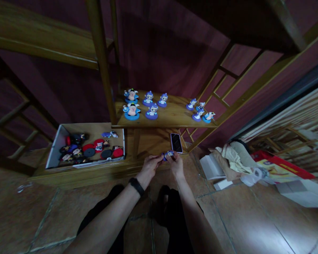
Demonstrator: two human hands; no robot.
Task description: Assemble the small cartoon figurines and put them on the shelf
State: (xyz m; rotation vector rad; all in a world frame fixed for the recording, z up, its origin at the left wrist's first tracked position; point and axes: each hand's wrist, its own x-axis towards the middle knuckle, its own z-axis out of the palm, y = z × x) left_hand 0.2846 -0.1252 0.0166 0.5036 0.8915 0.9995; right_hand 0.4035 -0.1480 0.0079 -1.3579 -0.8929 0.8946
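Note:
A small purple figurine [169,154] is held between my two hands over the front edge of the lower shelf. My left hand [151,166] pinches its purple base side, while the fingers of my right hand [176,164] close on its other end. Much of the figurine is hidden by fingers. Just behind it lies a phone [176,143], screen up. On the raised shelf [172,118] stand more figurines: pig figurines [131,110] on blue bases at the left, purple-haired figurines [151,111] beside them, and a smaller mixed group [198,113] at the right.
A shallow cardboard box [86,164] on the lower left holds loose figurines and red and black discs. A wooden post [102,60] rises left of the raised shelf. White boxes [212,167], cloth, a plastic bag and a red box [283,165] sit on the tiled floor at right.

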